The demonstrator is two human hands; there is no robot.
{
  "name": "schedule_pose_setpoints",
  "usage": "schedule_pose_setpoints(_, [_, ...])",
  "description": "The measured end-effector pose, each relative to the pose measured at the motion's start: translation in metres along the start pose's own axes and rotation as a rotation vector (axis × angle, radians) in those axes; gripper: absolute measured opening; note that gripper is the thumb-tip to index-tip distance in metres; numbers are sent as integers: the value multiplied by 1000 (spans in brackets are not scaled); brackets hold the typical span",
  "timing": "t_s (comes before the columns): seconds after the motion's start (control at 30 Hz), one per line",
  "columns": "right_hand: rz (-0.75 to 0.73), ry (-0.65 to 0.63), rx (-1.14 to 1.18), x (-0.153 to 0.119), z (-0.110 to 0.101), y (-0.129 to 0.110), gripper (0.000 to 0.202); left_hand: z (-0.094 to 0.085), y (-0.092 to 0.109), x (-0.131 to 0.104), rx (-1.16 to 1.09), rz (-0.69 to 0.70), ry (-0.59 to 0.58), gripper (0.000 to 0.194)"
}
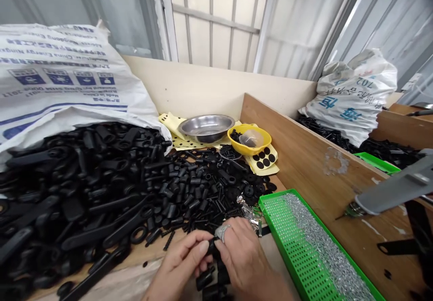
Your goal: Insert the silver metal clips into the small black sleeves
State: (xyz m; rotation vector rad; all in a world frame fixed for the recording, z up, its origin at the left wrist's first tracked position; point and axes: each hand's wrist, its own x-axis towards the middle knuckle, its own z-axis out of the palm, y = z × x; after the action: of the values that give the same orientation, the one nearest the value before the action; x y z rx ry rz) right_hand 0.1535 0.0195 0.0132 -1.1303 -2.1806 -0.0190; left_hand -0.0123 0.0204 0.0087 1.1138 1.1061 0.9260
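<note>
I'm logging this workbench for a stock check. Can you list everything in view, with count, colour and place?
black plastic parts: a large heap, black, spilling from the left sack across the bench
sacks: two, white, far left and far right
steel bowl: one, silver, back centre
yellow bowl: one, yellow, beside the steel bowl
green tray: one, green, holding small metal pieces, right of the hands
wooden divider: one, brown, right
left hand: pinching a small black part
right hand: on the same part

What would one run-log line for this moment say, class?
left hand: grips small black part | right hand: same part, taped fingertip | nearby: black parts pile, green tray of screws
</note>
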Motion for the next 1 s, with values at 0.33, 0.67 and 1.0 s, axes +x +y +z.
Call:
schedule_pose_setpoints(0.33, [126, -77, 224, -7, -8, -12, 22, 2, 8, -16, 183, 152, 121, 14])
schedule_pose_setpoints(0.67, [2, -3, 143, -13, 0, -5, 24, 6, 6, -14, 246, 168, 55, 18])
schedule_pose_setpoints(1.0, [86, -91, 198, -10, -9, -7, 29, 9, 9, -14, 403, 333, 60, 14])
